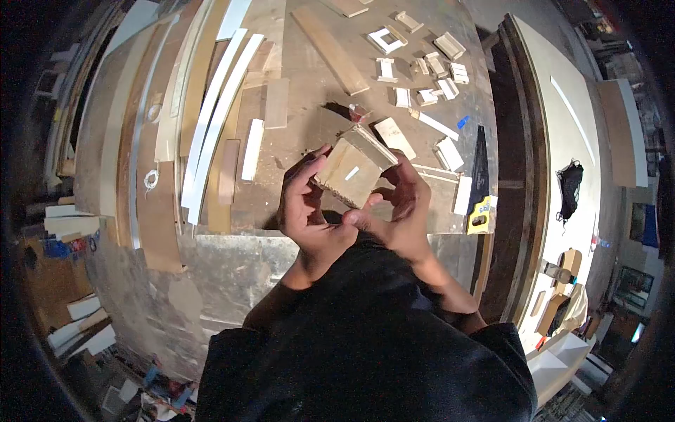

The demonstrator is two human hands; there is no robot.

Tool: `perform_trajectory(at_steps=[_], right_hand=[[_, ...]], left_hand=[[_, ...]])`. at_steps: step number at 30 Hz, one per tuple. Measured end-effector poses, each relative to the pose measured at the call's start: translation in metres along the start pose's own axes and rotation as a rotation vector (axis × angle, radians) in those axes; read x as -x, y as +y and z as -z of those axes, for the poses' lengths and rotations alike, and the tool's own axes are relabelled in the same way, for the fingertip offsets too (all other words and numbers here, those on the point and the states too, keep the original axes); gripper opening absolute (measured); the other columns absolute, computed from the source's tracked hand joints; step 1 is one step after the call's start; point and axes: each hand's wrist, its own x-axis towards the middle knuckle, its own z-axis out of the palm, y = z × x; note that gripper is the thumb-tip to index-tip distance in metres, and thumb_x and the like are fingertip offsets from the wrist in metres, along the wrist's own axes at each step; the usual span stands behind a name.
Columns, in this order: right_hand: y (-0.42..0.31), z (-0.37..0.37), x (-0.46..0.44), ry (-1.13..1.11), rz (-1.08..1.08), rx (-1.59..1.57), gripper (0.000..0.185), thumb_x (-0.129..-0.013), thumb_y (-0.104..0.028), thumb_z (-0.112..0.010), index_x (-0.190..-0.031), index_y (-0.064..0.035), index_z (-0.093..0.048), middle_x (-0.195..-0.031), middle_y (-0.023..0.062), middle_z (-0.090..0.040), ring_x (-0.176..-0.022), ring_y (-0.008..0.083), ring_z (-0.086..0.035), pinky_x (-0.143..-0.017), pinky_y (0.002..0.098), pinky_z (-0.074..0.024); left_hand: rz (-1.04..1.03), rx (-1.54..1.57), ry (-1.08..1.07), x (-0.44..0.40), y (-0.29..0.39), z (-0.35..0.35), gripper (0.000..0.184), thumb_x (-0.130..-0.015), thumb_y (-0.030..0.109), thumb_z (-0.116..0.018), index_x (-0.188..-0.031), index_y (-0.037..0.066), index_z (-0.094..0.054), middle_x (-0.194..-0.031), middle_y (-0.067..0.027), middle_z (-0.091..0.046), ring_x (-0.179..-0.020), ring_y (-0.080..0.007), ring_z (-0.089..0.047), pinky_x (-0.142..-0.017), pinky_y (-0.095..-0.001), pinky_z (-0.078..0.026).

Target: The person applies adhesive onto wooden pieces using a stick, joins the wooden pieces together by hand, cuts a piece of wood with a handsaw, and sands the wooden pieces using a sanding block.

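Between my two hands I hold a small wooden piece (344,169), a flat square board with a raised strip along its upper right edge and a small white mark in its middle. My left hand (306,204) grips its left side, with the thumb at the lower edge. Fingers of my right hand (404,204) wrap round the right corner, its thumb near the bottom corner. Just beyond the piece lie a reddish clear object (358,112) and a rounded wooden block (395,137) on the worktable.
Several small wooden assemblies (436,65) stand at the back right of the worktable (309,91). A handsaw (479,176) with a yellow handle lies at the right edge. Long white strips (218,126) and boards cover the left. A pale board (555,141) stretches along the far right.
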Motion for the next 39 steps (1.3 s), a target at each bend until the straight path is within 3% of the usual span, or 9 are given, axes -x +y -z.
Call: perform_trajectory(at_steps=[7,11,13,21,26,27,29,33,39], right_hand=[[0.010,0.023,0.002,-0.010,-0.117,-0.109,0.079,-0.068,-0.011,-0.087,-0.134,-0.0005,-0.044,-0.126,0.0131,-0.056,-0.114,0.0248,-0.057,-0.081,0.0363,-0.0552],[0.014,0.046,-0.002,-0.080,-0.202,-0.215,0.080,-0.070,-0.012,-0.086,-0.136,-0.0006,-0.042,-0.132,0.0145,-0.051,-0.118,0.0286,-0.055,-0.085,0.0401,-0.0539],[0.012,0.058,-0.009,-0.289,-0.225,-0.169,0.082,-0.069,-0.012,-0.086,-0.136,-0.0009,-0.041,-0.133,0.0146,-0.049,-0.119,0.0297,-0.054,-0.087,0.0422,-0.0522],[0.017,0.085,-0.001,-0.249,-0.240,-0.246,0.083,-0.069,-0.015,-0.088,-0.136,-0.0024,-0.042,-0.134,0.0138,-0.050,-0.119,0.0298,-0.053,-0.091,0.0425,-0.0486],[0.009,0.111,-0.018,-0.356,-0.280,-0.106,0.065,-0.079,-0.022,-0.081,-0.133,-0.0047,-0.050,-0.128,0.0102,-0.056,-0.107,0.0202,-0.058,-0.085,0.0348,-0.0509],[0.020,0.124,-0.024,-0.352,-0.394,-0.092,0.051,-0.082,-0.025,-0.078,-0.125,-0.0046,-0.059,-0.114,0.0073,-0.064,-0.095,0.0161,-0.062,-0.080,0.0312,-0.0513],[0.070,0.162,-0.021,-0.188,-0.609,0.159,0.040,-0.082,-0.024,-0.077,-0.114,-0.0032,-0.066,-0.102,0.0073,-0.069,-0.087,0.0152,-0.065,-0.076,0.0315,-0.0516],[0.218,0.278,0.013,0.035,-0.443,0.958,0.026,-0.082,-0.021,-0.073,-0.104,-0.0078,-0.072,-0.102,0.0155,-0.070,-0.086,0.0314,-0.069,-0.072,0.0403,-0.0539],[0.259,0.309,0.025,0.055,-0.308,1.373,0.026,-0.080,-0.028,-0.072,-0.102,-0.0137,-0.070,-0.090,0.0146,-0.065,-0.084,0.0356,-0.066,-0.074,0.0473,-0.0531]], left_hand=[[0.063,-0.072,-0.125,0.001,0.015,0.006,0.089,-0.066,0.013,-0.090,-0.138,-0.004,-0.040,-0.140,-0.0215,-0.044,-0.121,-0.0264,-0.055,-0.095,-0.0385,-0.052],[0.018,0.056,-0.091,-0.003,0.018,0.009,0.100,-0.067,0.032,-0.090,-0.142,-0.005,-0.034,-0.138,-0.0217,-0.047,-0.116,-0.0258,-0.057,-0.093,-0.0383,-0.052],[0.292,0.257,-0.132,-0.010,0.018,0.012,0.102,-0.068,0.034,-0.089,-0.143,-0.005,-0.032,-0.136,-0.0204,-0.049,-0.115,-0.0252,-0.058,-0.095,-0.0389,-0.050],[0.502,0.389,-0.344,-0.010,0.011,0.005,0.069,-0.076,0.008,-0.080,-0.133,-0.005,-0.045,-0.122,-0.0143,-0.059,-0.115,-0.0200,-0.056,-0.099,-0.0370,-0.046],[0.586,0.466,-0.209,0.001,0.006,-0.015,0.064,-0.078,0.012,-0.078,-0.131,-0.006,-0.048,-0.124,-0.0140,-0.059,-0.117,-0.0217,-0.055,-0.101,-0.0373,-0.044],[0.609,0.462,-0.122,0.011,0.001,-0.019,0.065,-0.078,0.016,-0.079,-0.131,-0.006,-0.048,-0.126,-0.0144,-0.058,-0.118,-0.0222,-0.054,-0.101,-0.0371,-0.043],[0.641,0.479,-0.096,0.026,-0.009,-0.017,0.065,-0.080,0.019,-0.076,-0.133,-0.006,-0.047,-0.130,-0.0159,-0.057,-0.121,-0.0232,-0.053,-0.103,-0.0373,-0.041],[0.665,0.542,0.048,0.051,-0.018,-0.021,0.060,-0.092,0.026,-0.061,-0.140,-0.002,-0.039,-0.133,-0.0201,-0.053,-0.126,-0.0333,-0.050,-0.108,-0.0465,-0.040],[0.712,0.720,0.234,0.056,-0.006,-0.036,0.058,-0.088,0.019,-0.063,-0.134,-0.008,-0.040,-0.127,-0.0235,-0.055,-0.115,-0.0313,-0.059,-0.102,-0.0428,-0.046]])
